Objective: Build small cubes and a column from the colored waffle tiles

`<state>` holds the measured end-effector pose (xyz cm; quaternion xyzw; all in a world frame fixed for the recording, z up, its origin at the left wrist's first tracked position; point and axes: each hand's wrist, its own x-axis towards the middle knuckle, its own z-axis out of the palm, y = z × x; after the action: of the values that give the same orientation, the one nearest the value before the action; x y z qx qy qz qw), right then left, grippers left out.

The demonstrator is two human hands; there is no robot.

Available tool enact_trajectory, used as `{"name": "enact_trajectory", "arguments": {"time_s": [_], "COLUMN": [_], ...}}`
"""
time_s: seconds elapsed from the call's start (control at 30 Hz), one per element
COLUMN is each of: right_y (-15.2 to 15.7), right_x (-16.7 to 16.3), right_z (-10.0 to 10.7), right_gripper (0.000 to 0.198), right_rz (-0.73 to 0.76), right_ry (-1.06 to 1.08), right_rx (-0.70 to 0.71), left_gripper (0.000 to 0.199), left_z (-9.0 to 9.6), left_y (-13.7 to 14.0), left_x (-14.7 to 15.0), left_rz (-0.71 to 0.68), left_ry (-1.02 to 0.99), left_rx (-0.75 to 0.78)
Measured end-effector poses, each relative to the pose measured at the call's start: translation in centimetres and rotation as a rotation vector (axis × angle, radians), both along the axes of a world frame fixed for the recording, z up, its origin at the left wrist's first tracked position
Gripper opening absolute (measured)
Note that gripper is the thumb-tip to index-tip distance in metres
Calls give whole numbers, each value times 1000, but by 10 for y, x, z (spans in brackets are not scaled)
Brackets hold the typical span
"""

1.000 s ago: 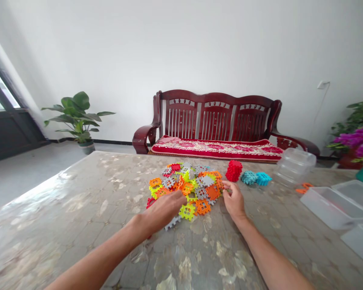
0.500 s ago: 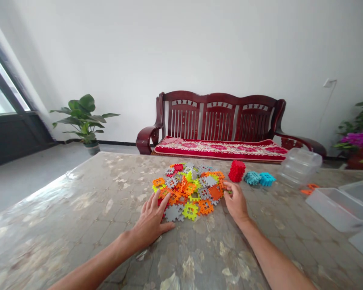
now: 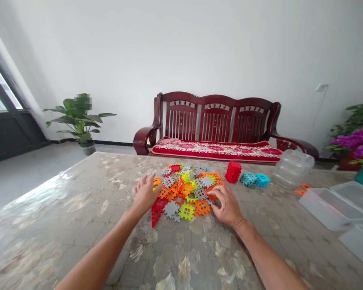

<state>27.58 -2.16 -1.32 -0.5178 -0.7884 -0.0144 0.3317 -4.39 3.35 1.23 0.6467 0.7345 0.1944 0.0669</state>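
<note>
A loose pile of plastic interlocking building tiles (image 3: 186,189) in orange, grey, lime and red lies on the table. My left hand (image 3: 145,195) is at the pile's left edge, beside orange tiles, its fingers apart and nothing held. Just below that hand, a red triangular tile (image 3: 157,210) shows at the front left of the pile. At the right edge, my right hand (image 3: 227,206) has bent fingers over orange and grey tiles, with the thumb apart from them. A lime window tile (image 3: 186,211) and an orange window tile (image 3: 202,208) lie along the near side.
Right of the pile stand a red stack of tiles (image 3: 233,172) and two blue stacks (image 3: 248,178). Farther right are a see-through plastic container (image 3: 293,169), a few orange pieces (image 3: 303,189) and translucent bins (image 3: 323,209). A wooden bench (image 3: 218,117) is behind the patterned table (image 3: 103,225).
My left hand has lifted away and moved up and left, uncovering the red triangular tile. My right hand has moved left and nearer me, over the pile's right edge. The view has shifted slightly.
</note>
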Motion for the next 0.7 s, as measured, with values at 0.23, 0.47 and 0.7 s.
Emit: {"name": "enact_trajectory", "arguments": {"time_s": [0.23, 0.47, 0.7], "right_y": [6, 3, -4], "right_x": [3, 4, -5], "right_z": [-9, -9, -2], "right_gripper": [36, 23, 13], "right_rz": [-85, -80, -34], "right_ry": [-8, -13, -210], "right_rx": [28, 28, -89], "left_gripper": [56, 53, 49], "left_z": [-23, -29, -30], "left_y": [19, 16, 18], "left_x": [-3, -4, -6], "left_rz": [107, -32, -53], "left_ry": [-21, 35, 47], "left_rx": [-6, 24, 25]}}
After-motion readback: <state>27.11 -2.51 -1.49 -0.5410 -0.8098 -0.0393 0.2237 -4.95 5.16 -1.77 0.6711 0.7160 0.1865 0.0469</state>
